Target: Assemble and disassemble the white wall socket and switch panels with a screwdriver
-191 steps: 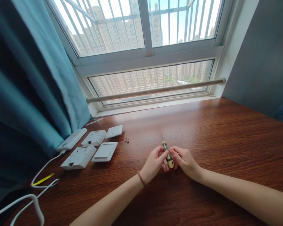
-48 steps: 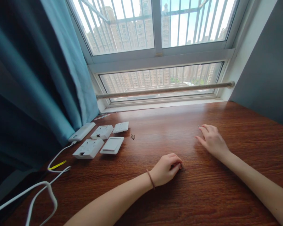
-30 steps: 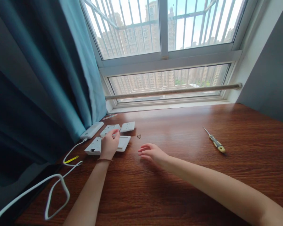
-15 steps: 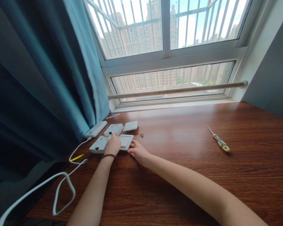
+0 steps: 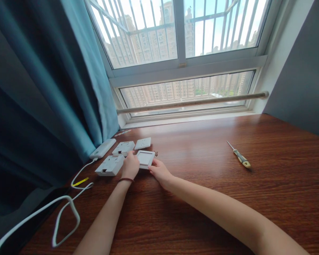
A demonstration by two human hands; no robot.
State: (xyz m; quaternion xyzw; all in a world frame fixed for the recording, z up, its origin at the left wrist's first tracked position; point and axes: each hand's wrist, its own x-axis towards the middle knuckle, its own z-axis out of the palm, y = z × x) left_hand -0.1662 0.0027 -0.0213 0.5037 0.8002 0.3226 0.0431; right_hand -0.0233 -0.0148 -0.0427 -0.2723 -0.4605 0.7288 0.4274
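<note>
Between my hands is a white square frame, like a wall-socket cover plate (image 5: 146, 158), with a recessed middle. My left hand (image 5: 131, 165) closes on its left edge, the fingertips partly hidden. From the right, my right hand (image 5: 161, 173) grips its lower right corner between thumb and fingers. A white socket mounting box (image 5: 110, 165) lies just left of my left hand, and a second white mounting box (image 5: 124, 147) sits behind it. A white slotted socket panel (image 5: 143, 142) lies beyond the frame. Several small screws (image 5: 156, 153) are beside the frame's right corner.
A screwdriver (image 5: 241, 157) with a yellow and grey handle lies on the wooden table (image 5: 202, 205) to the right. At the left are a white oblong device (image 5: 103, 148) with a white cable (image 5: 69, 198), a yellow strip (image 5: 81, 182) and a blue curtain (image 5: 90, 88).
Both hands have shifted the white frame to the right, apart from the near mounting box, and it now sits close to the screws. The view has turned slightly.
</note>
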